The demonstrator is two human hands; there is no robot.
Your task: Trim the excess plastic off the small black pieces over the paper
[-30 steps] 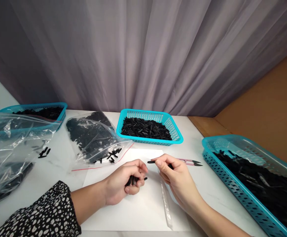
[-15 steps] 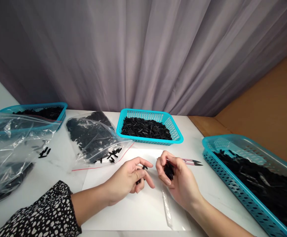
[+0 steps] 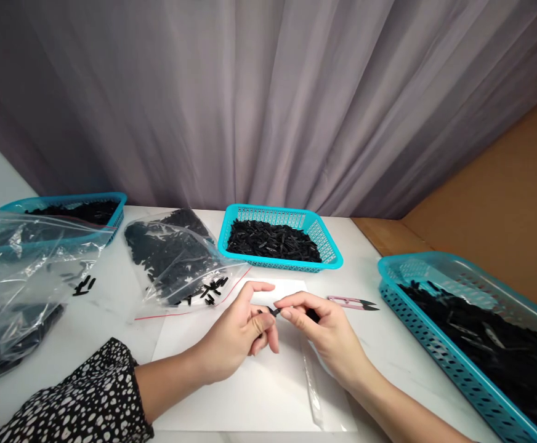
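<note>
where the two hands meet above the white sheet (image 3: 250,394), a small black piece (image 3: 274,311) is held level between them; the left hand (image 3: 238,332) has its thumb and curled fingers closed on one end, forefinger stretched out above; the right hand (image 3: 328,332) pinches the other end between thumb and forefinger; the right hand also keeps a bundle of black pieces (image 3: 313,316) tucked against its palm behind the pinch; the left forearm comes in from a black sleeve with white spots (image 3: 74,406); both hands hover just over the sheet, which lies flat on the white table (image 3: 111,320); a clear plastic sleeve (image 3: 312,387) lies lengthwise on the sheet's right side, under the right wrist; just beyond the right hand, pink snips (image 3: 352,302) lie on the table; farther back stands the middle basket (image 3: 331,249), turquoise and filled with black pieces; to its left a zip bag (image 3: 171,258) of the same pieces lies open toward the sheet, a few spilling at its mouth; the right basket (image 3: 435,332) sits near the right edge, also loaded; on the far left, a big clear bag (image 3: 14,289) lies in front of the left basket (image 3: 116,209), with loose black pieces (image 3: 84,285) beside it; a grey curtain (image 3: 250,104) hangs behind
</note>
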